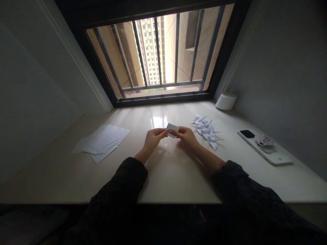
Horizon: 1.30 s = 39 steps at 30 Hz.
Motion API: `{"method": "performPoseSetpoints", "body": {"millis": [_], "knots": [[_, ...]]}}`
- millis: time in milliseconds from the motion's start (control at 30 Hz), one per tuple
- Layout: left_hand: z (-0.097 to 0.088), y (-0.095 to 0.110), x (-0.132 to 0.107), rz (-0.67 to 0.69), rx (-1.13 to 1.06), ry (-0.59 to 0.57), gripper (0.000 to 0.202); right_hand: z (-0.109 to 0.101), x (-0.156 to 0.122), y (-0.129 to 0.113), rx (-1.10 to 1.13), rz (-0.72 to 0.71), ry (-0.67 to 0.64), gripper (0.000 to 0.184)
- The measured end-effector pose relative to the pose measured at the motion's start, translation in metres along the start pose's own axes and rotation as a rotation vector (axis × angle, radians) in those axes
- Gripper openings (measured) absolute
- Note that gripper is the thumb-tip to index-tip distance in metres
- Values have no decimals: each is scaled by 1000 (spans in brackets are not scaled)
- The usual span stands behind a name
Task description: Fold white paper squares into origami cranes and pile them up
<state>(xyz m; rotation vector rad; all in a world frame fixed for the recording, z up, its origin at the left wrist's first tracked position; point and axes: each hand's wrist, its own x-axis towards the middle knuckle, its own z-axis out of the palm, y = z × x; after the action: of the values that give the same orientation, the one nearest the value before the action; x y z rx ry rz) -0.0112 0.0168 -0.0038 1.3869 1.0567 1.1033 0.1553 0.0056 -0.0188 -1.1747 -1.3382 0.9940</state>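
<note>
My left hand (152, 139) and my right hand (187, 135) meet over the middle of the pale sill-like table (168, 170). Both pinch a small folded piece of white paper (172, 129), held just above the surface. The fingers of each hand are closed on an end of the paper. A pile of several folded white paper cranes (206, 131) lies just right of my right hand. A loose stack of white paper sheets (102, 142) lies to the left of my left hand.
A white phone (265, 150) with a sticker on it lies face down at the right. A white round container (226, 101) stands in the far right corner. A barred window (163, 54) rises behind the table, walls close both sides.
</note>
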Motion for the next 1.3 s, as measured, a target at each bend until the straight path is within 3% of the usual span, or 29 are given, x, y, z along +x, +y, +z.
{"method": "performPoseSetpoints", "body": {"millis": [233, 500, 1100, 1300], "knots": [[-2, -2, 1, -5, 107, -50, 36, 0, -2, -4, 6, 19, 7, 41], [-1, 2, 1, -35, 34, -57, 34, -5, -2, -8, 10, 11, 29, 34], [-6, 6, 2, -76, 12, -30, 38, -17, 6, -4, 217, 155, -174, 41], [-5, 1, 4, -76, 9, -40, 39, -10, 4, -6, 166, 103, -36, 42]]}}
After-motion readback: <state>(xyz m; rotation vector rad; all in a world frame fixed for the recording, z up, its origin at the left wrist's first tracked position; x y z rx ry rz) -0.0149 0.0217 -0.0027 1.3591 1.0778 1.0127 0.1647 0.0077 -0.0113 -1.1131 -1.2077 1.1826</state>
